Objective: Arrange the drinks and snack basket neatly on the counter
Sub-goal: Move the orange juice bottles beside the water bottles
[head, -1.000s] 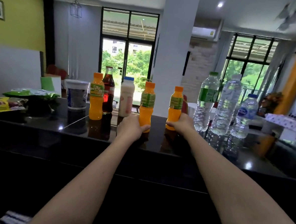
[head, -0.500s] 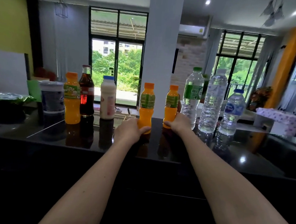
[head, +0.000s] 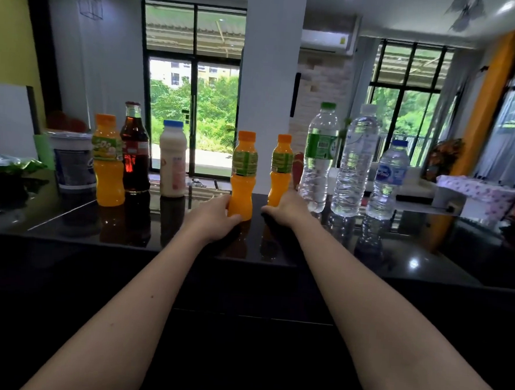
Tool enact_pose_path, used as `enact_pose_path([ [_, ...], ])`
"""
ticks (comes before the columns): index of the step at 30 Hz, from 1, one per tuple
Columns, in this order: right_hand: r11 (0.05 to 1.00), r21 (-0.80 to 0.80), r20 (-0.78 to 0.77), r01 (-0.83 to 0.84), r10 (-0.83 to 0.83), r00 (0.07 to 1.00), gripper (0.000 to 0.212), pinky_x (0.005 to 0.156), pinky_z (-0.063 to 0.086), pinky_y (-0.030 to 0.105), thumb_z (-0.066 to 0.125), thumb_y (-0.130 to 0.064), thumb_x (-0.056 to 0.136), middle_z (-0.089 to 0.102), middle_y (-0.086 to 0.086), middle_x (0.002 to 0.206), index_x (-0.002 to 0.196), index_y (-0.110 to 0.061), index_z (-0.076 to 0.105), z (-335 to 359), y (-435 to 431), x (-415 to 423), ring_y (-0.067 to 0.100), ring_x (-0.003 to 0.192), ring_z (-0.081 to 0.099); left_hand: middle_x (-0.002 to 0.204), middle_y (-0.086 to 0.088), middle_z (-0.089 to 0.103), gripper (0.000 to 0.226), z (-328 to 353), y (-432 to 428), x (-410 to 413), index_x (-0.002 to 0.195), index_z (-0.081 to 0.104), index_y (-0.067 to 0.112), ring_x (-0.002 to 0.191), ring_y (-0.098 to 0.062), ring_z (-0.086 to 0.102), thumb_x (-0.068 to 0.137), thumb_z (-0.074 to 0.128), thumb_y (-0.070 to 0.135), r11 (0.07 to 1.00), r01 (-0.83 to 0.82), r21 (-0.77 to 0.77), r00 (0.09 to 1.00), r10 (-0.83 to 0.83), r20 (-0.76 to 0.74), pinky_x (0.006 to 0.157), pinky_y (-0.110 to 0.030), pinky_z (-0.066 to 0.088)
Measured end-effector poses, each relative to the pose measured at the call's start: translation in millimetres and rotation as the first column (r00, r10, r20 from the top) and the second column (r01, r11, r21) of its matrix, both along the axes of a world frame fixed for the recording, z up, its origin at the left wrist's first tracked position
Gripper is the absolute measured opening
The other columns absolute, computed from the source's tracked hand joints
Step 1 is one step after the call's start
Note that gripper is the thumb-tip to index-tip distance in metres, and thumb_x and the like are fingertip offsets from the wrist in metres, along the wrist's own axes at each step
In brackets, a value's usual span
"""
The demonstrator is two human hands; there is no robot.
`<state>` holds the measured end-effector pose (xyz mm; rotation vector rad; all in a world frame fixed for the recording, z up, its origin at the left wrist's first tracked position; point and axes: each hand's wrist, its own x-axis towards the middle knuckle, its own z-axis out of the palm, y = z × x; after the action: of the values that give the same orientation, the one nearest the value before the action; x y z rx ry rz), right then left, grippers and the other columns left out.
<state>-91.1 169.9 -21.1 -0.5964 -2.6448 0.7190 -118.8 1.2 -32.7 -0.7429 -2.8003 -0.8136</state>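
Your left hand (head: 215, 219) grips centre orange bottle (head: 243, 176); right hand (head: 285, 210) grips its neighbour (head: 280, 170); hasty sliding on the tabletop (head: 427, 253) risks toppling the water bottles (head: 354, 161) centre-right

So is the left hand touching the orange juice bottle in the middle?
Touching. The head view shows the left hand wrapped around the base of the middle orange juice bottle, fingers pressed against its lower side with no gap.
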Motion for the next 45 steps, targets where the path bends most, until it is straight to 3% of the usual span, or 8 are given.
enact_pose_path([
  [4,0.999,0.032,-0.017,-0.002,0.002,1.000,0.061,0.092,0.046,0.035,0.067,-0.040,0.085,0.054,0.009,0.128,0.130,-0.005,0.045,0.2,7.8,41.1,0.028,0.114,0.055,0.135,0.005,0.057,0.057,1.5,4.3,4.8,0.136,0.047,0.029,0.120,-0.022,0.055,0.085,0.059,0.053,1.000,0.008,0.024,1.000,-0.008,0.014,0.098,-0.042,0.045],
  [8,0.986,0.164,0.186,0.010,-0.041,0.982,0.054,0.096,0.046,0.041,0.046,-0.052,0.094,0.058,0.012,0.126,0.122,-0.007,0.055,-2.2,34.5,80.9,0.030,0.112,0.055,0.134,0.002,0.058,0.058,3.4,8.8,7.4,0.136,0.047,0.026,0.120,-0.024,0.055,0.086,0.059,0.053,1.000,-0.026,0.003,0.999,0.026,0.019,0.097,-0.040,0.045],
  [13,0.968,0.224,0.293,0.114,-0.179,0.939,0.079,0.115,0.018,0.054,0.031,-0.068,0.090,0.033,0.007,0.154,0.148,-0.014,0.031,-7.2,58.6,111.5,0.030,0.141,0.029,0.129,-0.003,0.060,0.056,3.5,29.6,19.0,0.133,0.050,0.022,0.117,-0.026,0.056,0.086,0.059,0.051,1.000,-0.008,0.002,1.000,0.008,-0.005,0.098,-0.043,0.046],
  [17,0.962,0.253,0.291,0.105,-0.179,0.940,0.082,0.116,0.008,0.055,0.028,-0.069,0.090,0.020,0.005,0.159,0.152,-0.015,0.020,-9.7,51.9,117.4,0.028,0.146,0.016,0.129,-0.002,0.060,0.054,3.4,50.5,23.0,0.132,0.050,0.023,0.119,-0.027,0.055,0.087,0.057,0.052,1.000,-0.001,-0.015,1.000,0.001,-0.009,0.101,-0.046,0.043],
  [27,0.955,0.272,0.306,0.118,-0.202,0.930,0.087,0.115,0.006,0.055,0.026,-0.073,0.088,0.012,0.000,0.161,0.153,-0.016,0.016,-10.6,56.7,110.4,0.025,0.148,0.008,0.126,0.000,0.063,0.057,0.9,80.6,10.1,0.129,0.052,0.027,0.115,-0.027,0.057,0.082,0.058,0.059,1.000,0.012,-0.015,1.000,-0.012,0.004,0.097,-0.046,0.045],
  [34,0.949,0.292,0.312,0.120,-0.213,0.926,0.084,0.115,0.009,0.055,0.025,-0.071,0.089,0.017,0.003,0.160,0.152,-0.016,0.020,-10.7,53.8,111.5,0.028,0.147,0.014,0.126,0.002,0.062,0.060,-2.2,85.3,5.3,0.131,0.051,0.028,0.117,-0.026,0.056,0.081,0.058,0.061,1.000,-0.011,-0.010,1.000,0.011,0.003,0.099,-0.046,0.041],
  [40,0.951,0.281,0.301,0.129,-0.215,0.929,0.082,0.115,0.013,0.054,0.027,-0.070,0.089,0.024,0.005,0.157,0.150,-0.016,0.026,-8.2,51.6,113.7,0.029,0.145,0.021,0.120,-0.003,0.063,0.050,-3.6,84.3,11.0,0.125,0.053,0.020,0.112,-0.025,0.058,0.085,0.061,0.049,0.998,-0.021,0.053,1.000,0.022,-0.015,0.097,-0.046,0.045],
  [45,0.951,0.276,0.291,0.138,-0.220,0.931,0.080,0.115,0.013,0.055,0.028,-0.070,0.089,0.027,0.006,0.157,0.149,-0.016,0.028,-9.1,50.7,113.1,0.029,0.144,0.023,0.125,-0.004,0.059,0.063,-1.0,84.6,17.8,0.131,0.044,0.019,0.117,-0.028,0.055,0.083,0.057,0.058,0.999,-0.034,-0.010,0.999,0.034,-0.024,0.100,-0.047,0.043],
])
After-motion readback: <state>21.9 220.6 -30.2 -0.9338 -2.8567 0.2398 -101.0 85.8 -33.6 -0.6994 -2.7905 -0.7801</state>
